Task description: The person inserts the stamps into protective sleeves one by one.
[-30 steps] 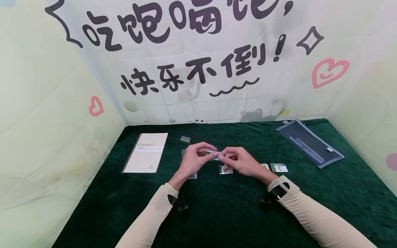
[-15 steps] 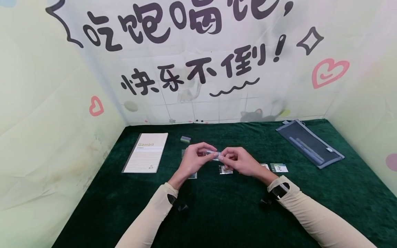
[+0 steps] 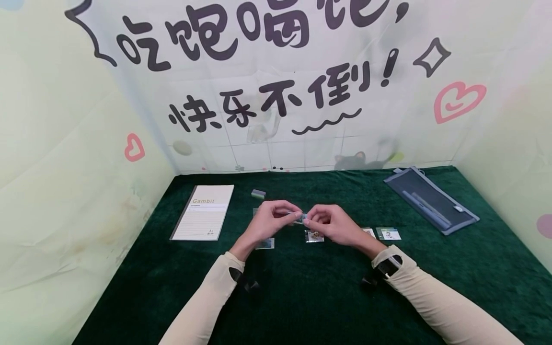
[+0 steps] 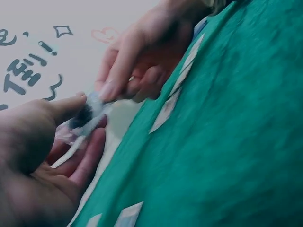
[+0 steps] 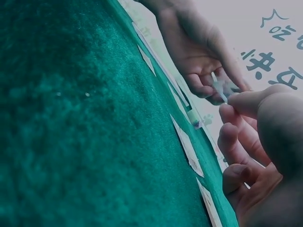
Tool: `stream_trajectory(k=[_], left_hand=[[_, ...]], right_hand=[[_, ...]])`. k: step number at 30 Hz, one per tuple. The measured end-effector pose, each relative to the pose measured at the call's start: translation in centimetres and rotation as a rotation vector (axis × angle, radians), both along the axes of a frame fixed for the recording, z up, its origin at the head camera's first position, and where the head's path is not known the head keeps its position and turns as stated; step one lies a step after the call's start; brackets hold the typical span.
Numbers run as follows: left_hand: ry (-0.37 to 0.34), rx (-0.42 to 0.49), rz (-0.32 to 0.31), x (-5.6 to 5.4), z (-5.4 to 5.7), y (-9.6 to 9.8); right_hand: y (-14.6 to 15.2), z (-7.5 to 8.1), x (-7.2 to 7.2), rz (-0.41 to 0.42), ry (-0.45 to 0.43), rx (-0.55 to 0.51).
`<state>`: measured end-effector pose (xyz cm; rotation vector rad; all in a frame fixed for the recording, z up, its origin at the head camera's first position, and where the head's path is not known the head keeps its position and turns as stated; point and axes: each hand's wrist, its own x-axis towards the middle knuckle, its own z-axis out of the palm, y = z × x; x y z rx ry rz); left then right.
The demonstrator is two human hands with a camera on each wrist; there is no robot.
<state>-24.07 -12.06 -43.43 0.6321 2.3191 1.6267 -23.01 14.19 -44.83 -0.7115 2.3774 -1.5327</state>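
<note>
Between my two hands, above the middle of the table, is a small clear plastic packet (image 3: 300, 218) with a dark and bluish print inside. My left hand (image 3: 272, 223) pinches one side between thumb and fingers. The thumb and forefinger of my right hand (image 3: 337, 225) pinch the other side. In the left wrist view the clear film (image 4: 86, 117) looks crinkled and shiny, and its contents are blurred. Below the right hand lies a flat packet with a small picture (image 3: 315, 236). Another flat packet (image 3: 265, 243) lies below my left hand, partly covered.
A notebook (image 3: 202, 213) lies at the left, with a small two-coloured block (image 3: 258, 194) behind the hands. On the right are a picture packet (image 3: 389, 234) and a blue mesh zip pouch (image 3: 431, 201) containing long items. Dark green cloth (image 3: 310, 297) covers the table.
My left hand has shifted slightly, and its wrist has moved a little left. The held packet shows at a different angle between the fingertips. My right hand stays nearly still.
</note>
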Motion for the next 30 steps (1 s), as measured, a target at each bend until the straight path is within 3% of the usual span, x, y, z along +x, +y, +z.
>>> stream_trajectory(k=[6,10,14,20,24,30], left_hand=[[0.034,-0.112,-0.052,-0.4,0.6,-1.1],[0.009,-0.178,-0.105,-0.6,0.7,-1.5],[0.004,-0.2,-0.133,-0.7,0.8,-1.9],[-0.027,-0.261,-0.18,-1.0,1.0,-2.8],[-0.008,-0.329,-0.211,-1.1,1.1,-3.4],[0.027,-0.36,-0.233,-1.2,1.1,-3.6]], right_hand=[[-0.1,0.2,0.2,-0.012,-0.01,0.025],[-0.5,0.4,0.2,-0.013,0.046,0.087],[-1.3,0.6,0.3,0.005,0.098,0.124],[-2.5,0.3,0.1,0.047,0.098,0.174],[-2.9,0.2,0.2,0.066,0.091,0.205],[-3.5,0.5,0.6,0.089,0.118,0.253]])
